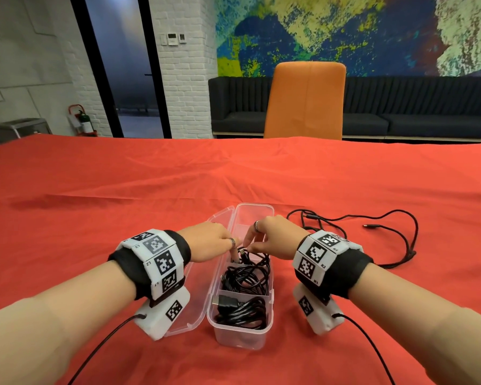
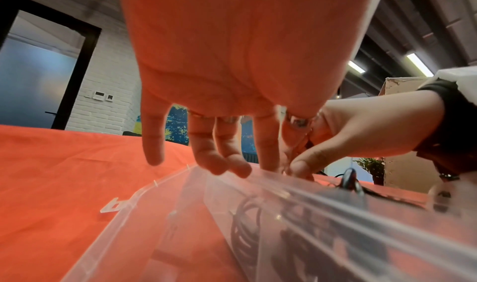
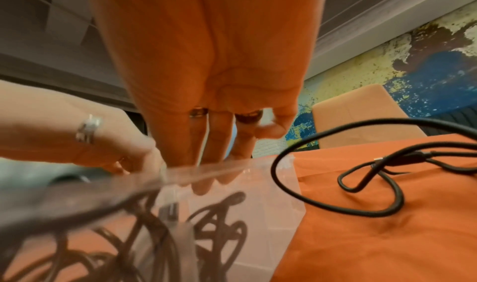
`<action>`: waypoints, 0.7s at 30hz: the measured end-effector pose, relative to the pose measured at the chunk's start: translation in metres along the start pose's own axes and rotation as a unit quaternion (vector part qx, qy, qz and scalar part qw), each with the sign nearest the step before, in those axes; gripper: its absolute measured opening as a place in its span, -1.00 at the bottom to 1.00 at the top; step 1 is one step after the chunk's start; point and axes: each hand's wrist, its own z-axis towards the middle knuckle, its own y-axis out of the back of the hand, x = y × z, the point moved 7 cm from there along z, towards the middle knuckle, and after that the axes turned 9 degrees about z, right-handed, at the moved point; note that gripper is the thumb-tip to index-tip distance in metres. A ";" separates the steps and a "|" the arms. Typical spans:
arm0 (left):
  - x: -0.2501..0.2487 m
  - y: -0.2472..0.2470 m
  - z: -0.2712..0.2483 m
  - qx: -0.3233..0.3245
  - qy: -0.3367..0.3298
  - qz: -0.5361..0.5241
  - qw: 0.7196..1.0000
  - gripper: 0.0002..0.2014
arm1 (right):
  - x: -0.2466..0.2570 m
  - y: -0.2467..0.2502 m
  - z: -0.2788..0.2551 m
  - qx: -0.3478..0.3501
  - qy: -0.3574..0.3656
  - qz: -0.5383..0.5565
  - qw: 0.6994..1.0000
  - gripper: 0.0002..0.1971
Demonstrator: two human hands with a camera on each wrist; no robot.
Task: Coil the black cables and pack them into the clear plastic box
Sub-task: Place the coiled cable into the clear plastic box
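The clear plastic box [image 1: 271, 276] lies lengthwise in front of me, its lid [image 1: 195, 290] folded open to the left. A coiled black cable [image 1: 242, 309] fills the near compartment. Another black cable [image 1: 250, 273] is bundled in the middle compartment, and the far compartment holds nothing. My left hand [image 1: 222, 240] and right hand [image 1: 272, 234] meet over the middle compartment, fingers pointing down onto that bundle. The fingers [image 3: 204, 188] of my right hand reach straight down behind the box wall. The fingers [image 2: 219, 164] of my left hand hang straight at the rim. A loose black cable [image 1: 410, 252] sprawls to the right.
A red cloth [image 1: 122, 190] covers the whole table. An orange chair [image 1: 306, 101] stands at the far edge, with a dark sofa behind it. The loose cable [image 3: 374, 213] loops close to the box's right side, near my right wrist.
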 end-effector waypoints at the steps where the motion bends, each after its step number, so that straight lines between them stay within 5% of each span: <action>1: 0.001 0.000 0.001 -0.012 -0.001 -0.003 1.000 -0.64 | 0.002 0.002 -0.002 -0.003 0.001 0.006 1.000 -0.88; 8: -0.011 -0.003 -0.004 -0.012 -0.090 -0.098 0.991 -0.80 | 0.001 0.003 -0.023 0.091 -0.007 -0.004 0.996 -0.71; 21: -0.034 -0.014 -0.005 0.018 -0.112 0.045 0.993 -0.79 | 0.013 -0.010 -0.025 0.099 -0.003 -0.048 0.994 -0.82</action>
